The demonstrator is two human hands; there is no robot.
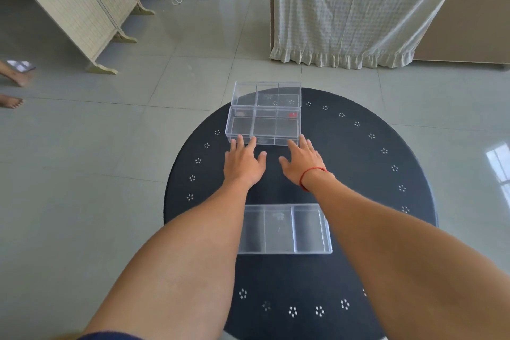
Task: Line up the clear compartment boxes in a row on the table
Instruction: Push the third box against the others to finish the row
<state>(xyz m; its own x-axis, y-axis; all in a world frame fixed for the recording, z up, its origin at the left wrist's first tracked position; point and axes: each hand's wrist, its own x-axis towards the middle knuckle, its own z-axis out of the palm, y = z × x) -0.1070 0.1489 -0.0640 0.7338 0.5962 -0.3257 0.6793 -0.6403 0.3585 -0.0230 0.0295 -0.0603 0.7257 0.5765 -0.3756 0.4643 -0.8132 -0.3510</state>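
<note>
Three clear compartment boxes lie on a round black table (372,174). The far box (266,94) sits at the table's back edge. The middle box (263,125) lies directly in front of it, touching it. The near box (284,228) lies apart, closer to me, between my forearms. My left hand (242,163) rests flat on the table, fingertips touching the middle box's near wall on the left. My right hand (302,161), with a red string on the wrist, is spread flat, fingertips at the same wall on the right. Neither hand grips anything.
The table stands on a pale tiled floor. A folding screen (82,3) stands at the back left, a curtain (353,8) at the back right. Another person's bare feet (13,83) show at the left edge. White flower marks ring the tabletop.
</note>
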